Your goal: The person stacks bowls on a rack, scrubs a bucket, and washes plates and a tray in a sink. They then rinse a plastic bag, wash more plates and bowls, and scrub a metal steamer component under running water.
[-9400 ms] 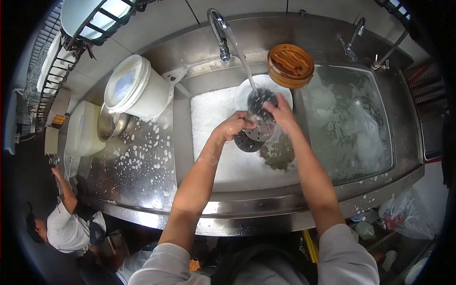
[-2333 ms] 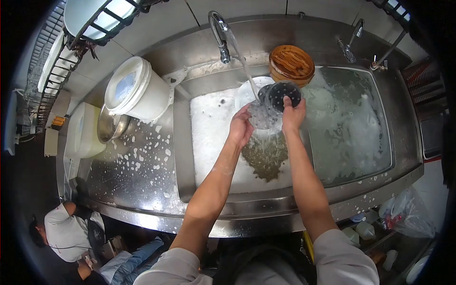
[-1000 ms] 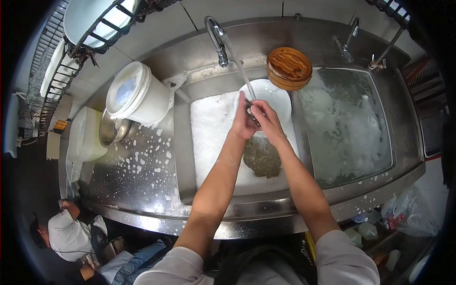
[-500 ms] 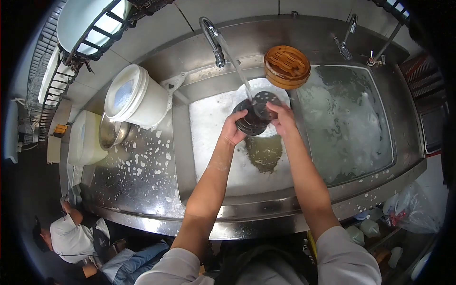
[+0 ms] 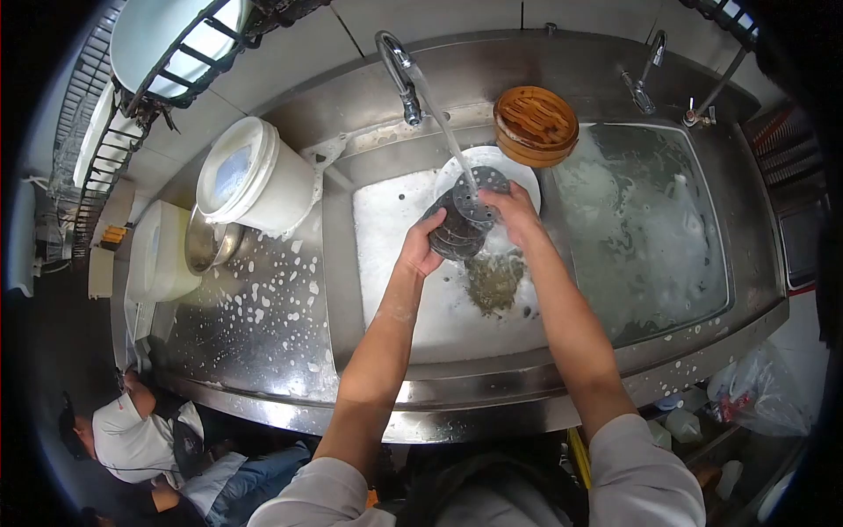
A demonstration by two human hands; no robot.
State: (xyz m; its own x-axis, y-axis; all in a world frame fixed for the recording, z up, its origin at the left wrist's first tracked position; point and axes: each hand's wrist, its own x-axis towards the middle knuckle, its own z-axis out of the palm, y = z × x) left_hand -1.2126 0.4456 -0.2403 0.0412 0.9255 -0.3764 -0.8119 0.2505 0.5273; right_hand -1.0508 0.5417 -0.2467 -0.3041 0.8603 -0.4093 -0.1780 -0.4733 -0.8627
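Note:
My left hand (image 5: 425,243) grips a stack of dark round discs (image 5: 454,237) by its left edge, thumb on top. Pinched in my right hand (image 5: 516,212) is a grey perforated disc (image 5: 475,204), which overlaps the stack's upper right. A stream of water (image 5: 446,123) from the left faucet (image 5: 401,77) falls onto this perforated disc. Beneath the hands, a white plate or bowl (image 5: 520,167) sits in the foam-filled sink basin (image 5: 386,316). Below the discs, a patch of murky water (image 5: 493,285) shows through the foam.
A round bamboo steamer (image 5: 536,123) rests on the divider by the right basin (image 5: 632,237) of cloudy water. To the left stand a white bucket (image 5: 263,176), a metal bowl (image 5: 211,244) and a pale container (image 5: 167,255). Another person (image 5: 132,435) is at lower left.
The discs have separated: the perforated one in my right hand now lies flatter under the stream, and the stack in my left has shifted slightly down. The murky patch has spread and looks stirred.

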